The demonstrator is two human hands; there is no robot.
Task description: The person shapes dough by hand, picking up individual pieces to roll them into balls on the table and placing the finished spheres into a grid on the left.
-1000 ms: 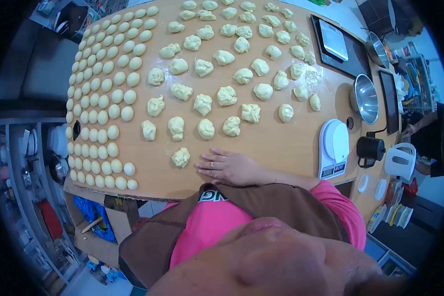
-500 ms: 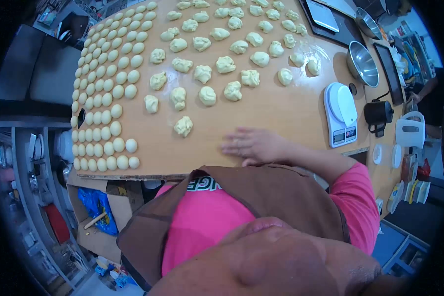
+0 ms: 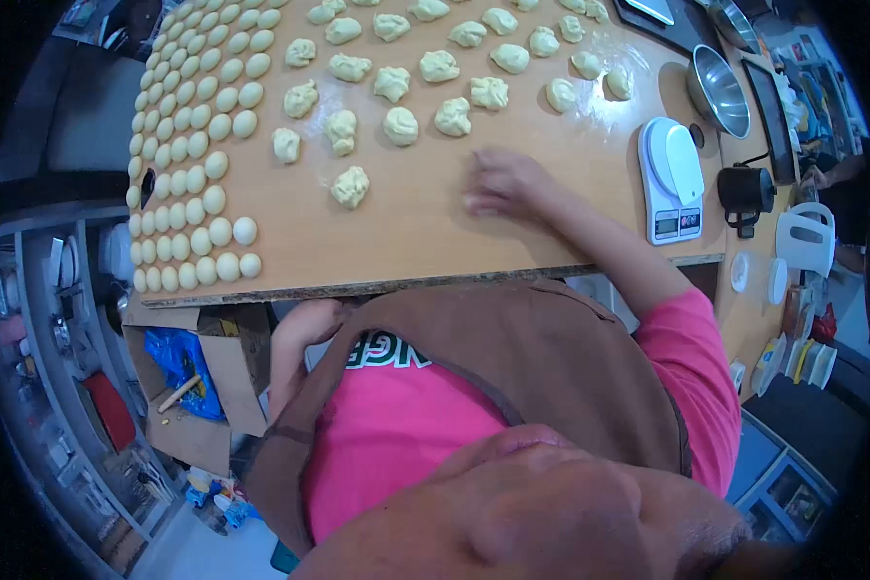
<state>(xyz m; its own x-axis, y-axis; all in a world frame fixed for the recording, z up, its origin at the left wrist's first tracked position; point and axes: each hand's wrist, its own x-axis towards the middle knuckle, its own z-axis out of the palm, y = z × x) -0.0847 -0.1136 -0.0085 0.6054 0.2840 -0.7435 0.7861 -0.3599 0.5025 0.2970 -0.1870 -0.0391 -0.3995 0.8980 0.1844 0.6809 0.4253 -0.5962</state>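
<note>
The right hand lies open and palm down on the wooden table, fingers spread, gripping nothing; the nearest rough dough lump sits just beyond its fingertips, apart from them, in rows of like lumps, and a lone lump lies to its left. The left hand shows just under the table's near edge, partly hidden; I cannot tell whether it is open or closed. Smooth dough balls stand in tight rows along the left side; a white scale sits near the right forearm, with a steel bowl beyond it and a black mug to its right.
</note>
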